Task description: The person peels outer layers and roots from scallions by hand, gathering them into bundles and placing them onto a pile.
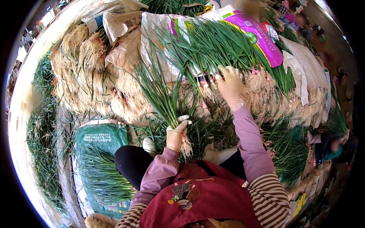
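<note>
My left hand (177,136), in a pale glove, is closed around the lower stems of a bunch of green garlic (159,97). The long leaves fan up and to the left, and pale roots (186,147) hang out below my fist. My right hand (230,84), gloved too and slightly blurred, reaches forward over a heap of green garlic (220,41) lying on sacks. Its fingers are apart, close to the stems and pinkish bulbs, with nothing visibly held. A few loose stalks with pink bulbs (204,104) lie just left of it.
Thick rows of pale roots (83,76) edge the heap. White sacks (152,45) and a purple sack (262,38) lie over it. At lower left, a green sack (100,133) carries more stalks. Cut leaves (42,152) line the far left. Other people (330,150) are at the right.
</note>
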Available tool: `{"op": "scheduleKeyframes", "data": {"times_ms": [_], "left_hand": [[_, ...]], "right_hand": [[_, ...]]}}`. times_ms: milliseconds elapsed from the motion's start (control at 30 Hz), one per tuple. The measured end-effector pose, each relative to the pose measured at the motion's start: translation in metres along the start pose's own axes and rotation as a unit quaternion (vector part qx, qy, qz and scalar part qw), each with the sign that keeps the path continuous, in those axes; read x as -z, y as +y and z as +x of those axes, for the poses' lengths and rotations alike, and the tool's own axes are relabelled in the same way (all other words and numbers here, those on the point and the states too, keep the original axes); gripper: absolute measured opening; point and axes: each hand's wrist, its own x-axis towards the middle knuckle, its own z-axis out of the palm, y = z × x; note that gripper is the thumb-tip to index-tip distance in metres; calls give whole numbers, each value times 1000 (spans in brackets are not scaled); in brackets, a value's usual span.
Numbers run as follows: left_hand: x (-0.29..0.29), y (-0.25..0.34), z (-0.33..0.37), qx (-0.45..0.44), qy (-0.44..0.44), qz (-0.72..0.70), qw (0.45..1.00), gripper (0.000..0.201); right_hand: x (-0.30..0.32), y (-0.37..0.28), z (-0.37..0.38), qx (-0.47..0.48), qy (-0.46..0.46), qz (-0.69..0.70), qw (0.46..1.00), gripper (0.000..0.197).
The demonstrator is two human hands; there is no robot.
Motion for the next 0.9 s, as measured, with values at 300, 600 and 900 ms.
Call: {"op": "scheduleKeyframes", "data": {"times_ms": [300, 600, 900], "left_hand": [[-1, 2, 4, 28, -5, -42, 999, 33], [-9, 2, -3, 57, 29, 46, 997, 21], [0, -10, -1, 34, -7, 43, 998, 15]], "right_hand": [[11, -52, -44, -24, -306, 207, 929, 30], [-23, -50, -99, -126, -295, 582, 748, 27], [-66, -66, -106, -273, -192, 738, 586, 16]]}}
